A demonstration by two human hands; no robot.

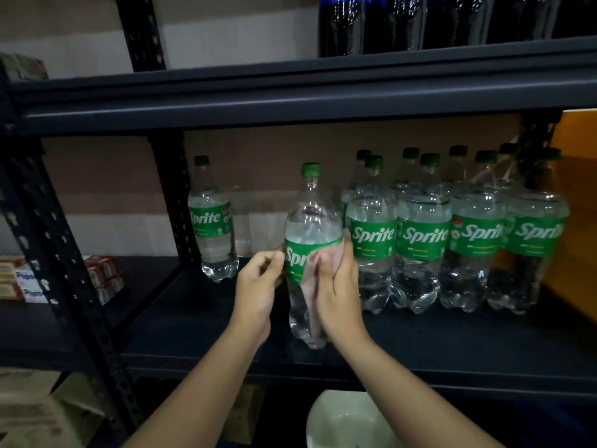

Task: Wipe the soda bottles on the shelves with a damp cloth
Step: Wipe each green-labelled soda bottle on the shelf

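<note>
A clear Sprite bottle (308, 221) with a green cap and green label stands near the front of the dark shelf (452, 344). My left hand (258, 286) grips its left side at label height. My right hand (337, 286) presses a pale pink cloth (310, 286) against the front right of the same bottle, the cloth hanging down over the lower body. A tight group of several more Sprite bottles (426, 240) stands just to the right, and a single one (211, 221) stands to the left by the upright.
Dark cola bottles (403, 24) fill the shelf above. A perforated black upright (64, 253) rises at the left, with red and white boxes (26, 279) behind it. A white bowl (349, 421) sits below the shelf edge. Cardboard boxes (35, 412) lie at lower left.
</note>
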